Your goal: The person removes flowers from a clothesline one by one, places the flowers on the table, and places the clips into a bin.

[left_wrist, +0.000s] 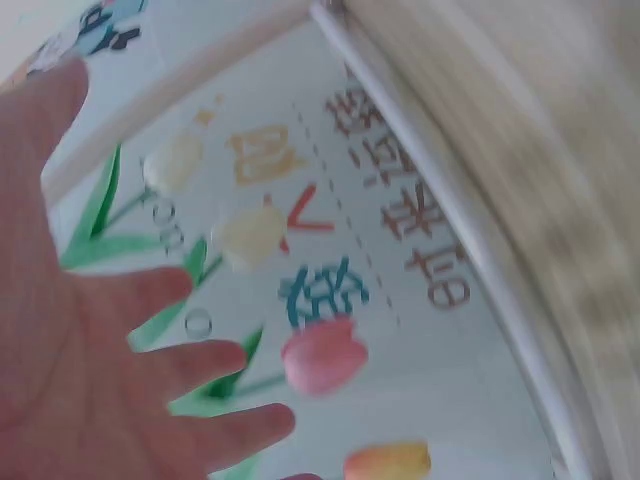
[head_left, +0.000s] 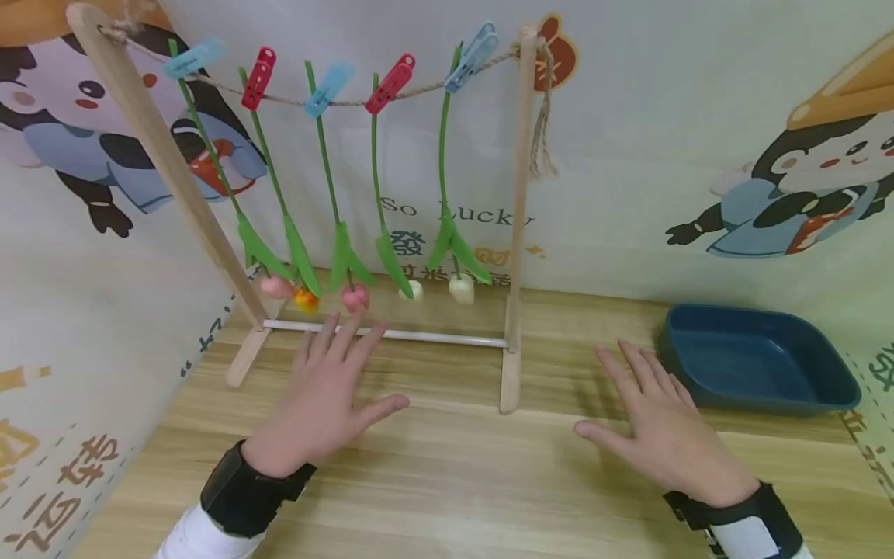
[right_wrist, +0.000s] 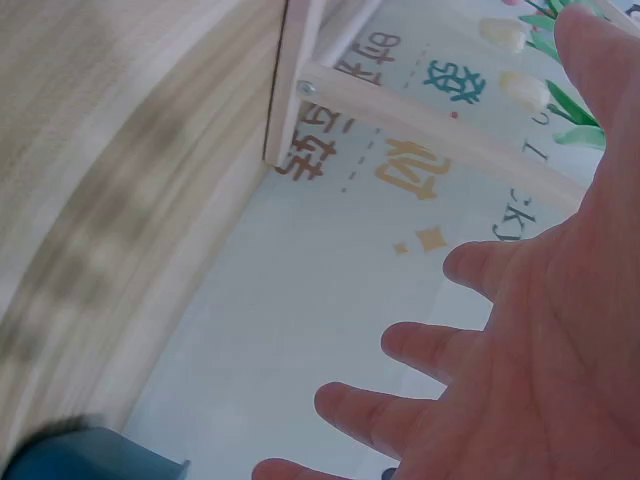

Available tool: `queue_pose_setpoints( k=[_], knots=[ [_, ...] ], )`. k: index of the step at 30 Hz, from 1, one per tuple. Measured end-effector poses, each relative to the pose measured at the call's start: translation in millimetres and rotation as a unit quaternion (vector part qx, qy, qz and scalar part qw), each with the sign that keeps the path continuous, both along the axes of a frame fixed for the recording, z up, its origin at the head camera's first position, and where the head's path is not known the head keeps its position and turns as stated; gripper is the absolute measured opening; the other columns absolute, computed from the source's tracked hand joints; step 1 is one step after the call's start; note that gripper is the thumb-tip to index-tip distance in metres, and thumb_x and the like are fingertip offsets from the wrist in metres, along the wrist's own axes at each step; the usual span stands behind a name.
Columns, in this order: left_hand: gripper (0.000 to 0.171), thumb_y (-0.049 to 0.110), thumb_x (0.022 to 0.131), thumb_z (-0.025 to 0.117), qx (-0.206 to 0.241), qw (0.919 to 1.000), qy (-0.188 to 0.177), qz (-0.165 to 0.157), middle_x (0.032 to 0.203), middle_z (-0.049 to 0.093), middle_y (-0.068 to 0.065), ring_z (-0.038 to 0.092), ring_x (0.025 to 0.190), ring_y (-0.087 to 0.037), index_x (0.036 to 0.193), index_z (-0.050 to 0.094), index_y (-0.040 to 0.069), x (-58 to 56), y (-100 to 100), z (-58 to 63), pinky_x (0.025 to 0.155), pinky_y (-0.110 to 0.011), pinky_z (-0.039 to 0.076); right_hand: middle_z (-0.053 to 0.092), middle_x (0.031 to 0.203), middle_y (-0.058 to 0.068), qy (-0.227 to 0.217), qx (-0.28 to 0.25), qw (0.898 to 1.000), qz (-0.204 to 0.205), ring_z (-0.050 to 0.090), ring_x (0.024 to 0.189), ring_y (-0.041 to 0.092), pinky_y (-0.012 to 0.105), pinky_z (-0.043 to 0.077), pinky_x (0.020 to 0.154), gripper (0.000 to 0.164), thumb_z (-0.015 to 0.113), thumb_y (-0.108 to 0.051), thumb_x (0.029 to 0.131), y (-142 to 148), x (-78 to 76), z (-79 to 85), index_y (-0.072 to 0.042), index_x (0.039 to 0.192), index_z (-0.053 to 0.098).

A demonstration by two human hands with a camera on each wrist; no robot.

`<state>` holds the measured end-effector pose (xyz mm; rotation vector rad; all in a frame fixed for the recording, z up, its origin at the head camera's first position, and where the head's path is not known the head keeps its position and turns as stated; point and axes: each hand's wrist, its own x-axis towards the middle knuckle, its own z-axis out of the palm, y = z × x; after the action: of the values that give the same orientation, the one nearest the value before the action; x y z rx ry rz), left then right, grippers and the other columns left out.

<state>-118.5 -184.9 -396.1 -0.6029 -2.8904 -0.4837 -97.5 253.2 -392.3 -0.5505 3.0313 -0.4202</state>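
My left hand [head_left: 317,404] is held with fingers spread in front of the wooden rack, holding nothing. Just beyond its fingertips hangs a pink tulip [head_left: 355,296], head down. Beside that are an orange tulip [head_left: 306,300], a pale pink one [head_left: 276,286] and two white ones [head_left: 462,289]. Blue clothespins [head_left: 328,89] and red clothespins [head_left: 389,84] clip their stems to a twine line [head_left: 286,100]. My right hand [head_left: 660,427], fingers also spread and holding nothing, is left of a dark blue basin [head_left: 761,361].
The rack's right post [head_left: 522,194] and left post [head_left: 168,163] stand on wooden feet, joined by a white rod [head_left: 440,338] low down. Behind the wooden table [head_left: 461,481] hangs a printed cloth [head_left: 628,178] with cartoon figures.
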Motion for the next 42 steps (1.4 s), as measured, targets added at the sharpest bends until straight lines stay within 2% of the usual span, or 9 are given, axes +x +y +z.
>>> queue_pose_setpoints(
  k=[5, 11, 17, 20, 26, 30, 33, 35, 42],
  knots=[
    [0.092, 0.049, 0.092, 0.080, 0.065, 0.9917, 0.110, 0.017, 0.165, 0.037, -0.024, 0.036, 0.149, -0.048, 0.162, 0.040, 0.006, -3.8, -26, 16.1, 0.116, -0.073, 0.031, 0.011, 0.174, 0.024, -0.004, -0.007, 1.000, 0.006, 0.017, 0.153, 0.058, 0.083, 0.026, 0.109, 0.103, 0.060, -0.072, 0.098, 2, 4.7, 8.7, -0.021, 0.173, 0.011],
    [0.070, 0.032, 0.096, 0.079, 0.160, 0.9664, 0.189, 0.069, 0.152, 0.053, -0.024, 0.046, 0.144, -0.043, 0.150, 0.051, -0.003, -9.0, -61, 32.0, 0.118, -0.062, 0.037, 0.008, 0.175, 0.023, -0.012, -0.018, 1.000, 0.011, 0.017, 0.153, 0.058, 0.084, 0.027, 0.106, 0.103, 0.063, -0.067, 0.099, 3, 9.7, 16.0, -0.024, 0.173, 0.006],
    [0.062, 0.024, 0.102, 0.073, 0.250, 0.9314, 0.213, 0.158, 0.145, 0.053, -0.028, 0.054, 0.128, -0.045, 0.151, 0.048, -0.005, -28.7, -94, 24.3, 0.098, -0.062, 0.047, 0.005, 0.176, 0.022, -0.017, -0.027, 0.999, 0.013, 0.021, 0.152, 0.058, 0.084, 0.029, 0.102, 0.102, 0.065, -0.063, 0.100, 5, 16.1, 21.2, -0.026, 0.173, 0.004],
    [0.060, 0.023, 0.105, 0.068, 0.273, 0.9206, 0.201, 0.194, 0.147, 0.050, -0.028, 0.056, 0.126, -0.044, 0.153, 0.045, -0.004, -39.3, -110, 16.1, 0.095, -0.060, 0.049, 0.008, 0.175, 0.024, -0.007, -0.027, 0.999, 0.016, 0.026, 0.149, 0.060, 0.083, 0.033, 0.101, 0.103, 0.067, -0.061, 0.099, 5, 19.5, 22.5, -0.025, 0.173, 0.004],
    [0.057, 0.021, 0.107, 0.064, 0.276, 0.9162, 0.173, 0.234, 0.145, 0.055, -0.026, 0.061, 0.120, -0.046, 0.156, 0.045, -0.001, -60.8, -132, 3.5, 0.094, -0.059, 0.053, 0.011, 0.174, 0.024, 0.008, -0.024, 1.000, 0.018, 0.029, 0.147, 0.060, 0.085, 0.035, 0.097, 0.105, 0.070, -0.059, 0.098, 3, 23.1, 22.6, -0.026, 0.173, 0.003],
    [0.049, 0.017, 0.107, 0.063, 0.280, 0.9175, 0.161, 0.231, 0.137, 0.061, -0.025, 0.067, 0.112, -0.043, 0.151, 0.052, -0.002, -75.5, -136, -1.3, 0.088, -0.033, 0.056, 0.012, 0.174, 0.024, 0.010, -0.026, 1.000, 0.014, 0.029, 0.147, 0.059, 0.086, 0.035, 0.098, 0.105, 0.070, -0.059, 0.098, 6, 26.0, 21.2, -0.025, 0.173, 0.004],
    [0.041, 0.012, 0.106, 0.063, 0.290, 0.9161, 0.162, 0.225, 0.130, 0.066, -0.026, 0.069, 0.105, -0.041, 0.143, 0.059, -0.004, -83.4, -138, -5.1, 0.079, -0.011, 0.048, 0.012, 0.174, 0.024, 0.010, -0.026, 1.000, 0.012, 0.029, 0.147, 0.059, 0.085, 0.036, 0.098, 0.104, 0.069, -0.059, 0.098, 8, 27.5, 19.5, -0.022, 0.173, 0.006],
    [0.036, 0.009, 0.105, 0.062, 0.294, 0.9143, 0.167, 0.223, 0.126, 0.068, -0.028, 0.070, 0.100, -0.042, 0.138, 0.062, -0.006, -86.1, -140, -7.7, 0.077, -0.004, 0.043, 0.012, 0.174, 0.024, 0.009, -0.029, 0.999, 0.011, 0.029, 0.148, 0.059, 0.084, 0.036, 0.098, 0.104, 0.069, -0.060, 0.099, 9, 28.0, 18.4, -0.021, 0.173, 0.007],
    [0.032, 0.008, 0.106, 0.062, 0.285, 0.9158, 0.176, 0.221, 0.121, 0.071, -0.026, 0.072, 0.097, -0.044, 0.136, 0.064, -0.005, -89.1, -139, -12.2, 0.075, -0.002, 0.042, 0.015, 0.173, 0.026, -0.006, -0.036, 0.999, 0.006, 0.029, 0.148, 0.059, 0.082, 0.036, 0.102, 0.102, 0.066, -0.062, 0.099, 13, 28.7, 13.7, -0.023, 0.173, 0.007]
  ],
)
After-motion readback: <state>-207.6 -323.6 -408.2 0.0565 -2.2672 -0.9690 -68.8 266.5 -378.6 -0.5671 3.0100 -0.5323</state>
